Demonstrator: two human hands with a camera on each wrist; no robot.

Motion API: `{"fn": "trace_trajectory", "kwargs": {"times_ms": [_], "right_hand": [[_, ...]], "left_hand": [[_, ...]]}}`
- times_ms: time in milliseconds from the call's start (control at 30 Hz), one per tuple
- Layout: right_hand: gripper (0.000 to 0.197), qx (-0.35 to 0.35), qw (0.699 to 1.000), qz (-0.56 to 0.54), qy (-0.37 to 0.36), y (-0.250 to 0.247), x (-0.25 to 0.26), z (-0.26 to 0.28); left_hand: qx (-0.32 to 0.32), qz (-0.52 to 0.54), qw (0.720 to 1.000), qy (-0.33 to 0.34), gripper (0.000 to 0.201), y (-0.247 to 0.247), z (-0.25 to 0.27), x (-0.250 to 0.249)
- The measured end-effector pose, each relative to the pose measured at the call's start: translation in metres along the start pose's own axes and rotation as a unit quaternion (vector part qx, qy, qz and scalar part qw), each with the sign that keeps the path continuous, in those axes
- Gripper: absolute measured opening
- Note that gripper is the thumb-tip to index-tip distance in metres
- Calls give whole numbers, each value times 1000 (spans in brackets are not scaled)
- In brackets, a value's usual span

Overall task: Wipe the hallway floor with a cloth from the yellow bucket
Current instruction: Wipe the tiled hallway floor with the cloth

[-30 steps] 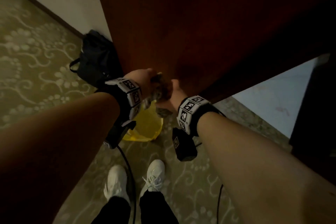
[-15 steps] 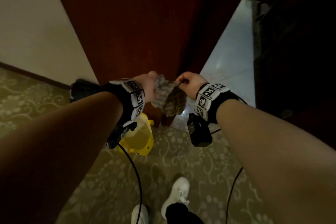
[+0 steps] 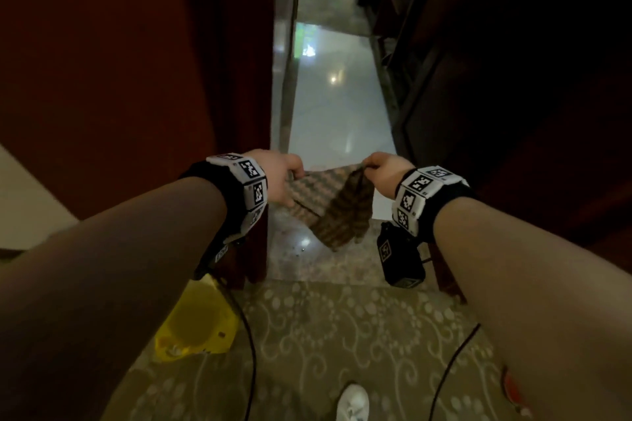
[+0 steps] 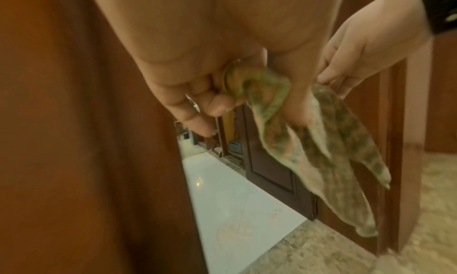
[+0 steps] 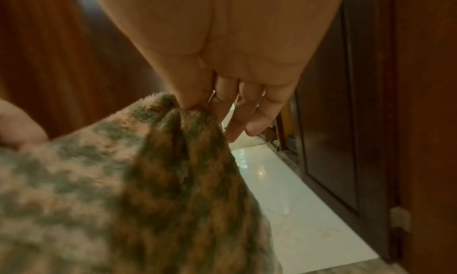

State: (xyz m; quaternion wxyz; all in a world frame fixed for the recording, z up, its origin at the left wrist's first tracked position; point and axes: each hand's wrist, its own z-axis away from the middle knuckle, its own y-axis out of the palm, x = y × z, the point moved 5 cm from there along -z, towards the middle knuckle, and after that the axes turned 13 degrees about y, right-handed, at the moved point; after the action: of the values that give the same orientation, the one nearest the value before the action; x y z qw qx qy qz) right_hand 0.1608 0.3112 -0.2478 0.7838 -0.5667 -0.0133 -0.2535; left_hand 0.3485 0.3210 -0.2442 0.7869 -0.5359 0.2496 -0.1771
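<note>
A checked brown and beige cloth (image 3: 337, 207) hangs in the air between both hands, stretched along its top edge. My left hand (image 3: 285, 178) grips one upper corner; in the left wrist view its fingers (image 4: 217, 102) curl round the bunched cloth (image 4: 321, 147). My right hand (image 3: 379, 169) pinches the other corner between thumb and forefinger, as the right wrist view shows at the cloth (image 5: 158, 160). The yellow bucket (image 3: 196, 325) stands on the patterned floor below my left forearm. Ahead lies the glossy white hallway floor (image 3: 328, 106).
A dark red wooden door (image 3: 136, 61) stands at the left of the doorway and dark wooden furniture (image 3: 513, 79) lines the right. A stone threshold (image 3: 301, 263) separates the patterned carpet (image 3: 359, 335) from the hallway. Cables (image 3: 251, 352) hang from both wrists. One white shoe (image 3: 354, 405) shows below.
The view has swung right from the door to the open doorway. The hands have drawn apart and spread the bunched cloth out between them.
</note>
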Motion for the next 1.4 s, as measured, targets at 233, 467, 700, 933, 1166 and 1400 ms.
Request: {"fn": "trace_trajectory", "kwargs": {"times_ms": [233, 467, 700, 933, 1166, 1400], "right_hand": [[29, 6, 997, 47, 63, -48, -73, -72], [31, 41, 998, -20, 43, -77, -78, -139], [25, 218, 963, -158, 33, -77, -69, -185], [23, 262, 954, -142, 41, -94, -46, -257], [35, 139, 989, 49, 7, -138, -22, -331], [36, 26, 998, 18, 59, -168, -40, -427]], "left_hand": [[-60, 21, 998, 27, 36, -53, -84, -68], [-48, 2, 998, 38, 35, -88, -174, -108], [-16, -45, 998, 36, 36, -105, -252, -94], [-10, -83, 995, 58, 38, -141, -325, -49], [-5, -83, 995, 64, 36, -173, -386, -16], [-34, 12, 999, 5, 36, -180, -472, 49]]}}
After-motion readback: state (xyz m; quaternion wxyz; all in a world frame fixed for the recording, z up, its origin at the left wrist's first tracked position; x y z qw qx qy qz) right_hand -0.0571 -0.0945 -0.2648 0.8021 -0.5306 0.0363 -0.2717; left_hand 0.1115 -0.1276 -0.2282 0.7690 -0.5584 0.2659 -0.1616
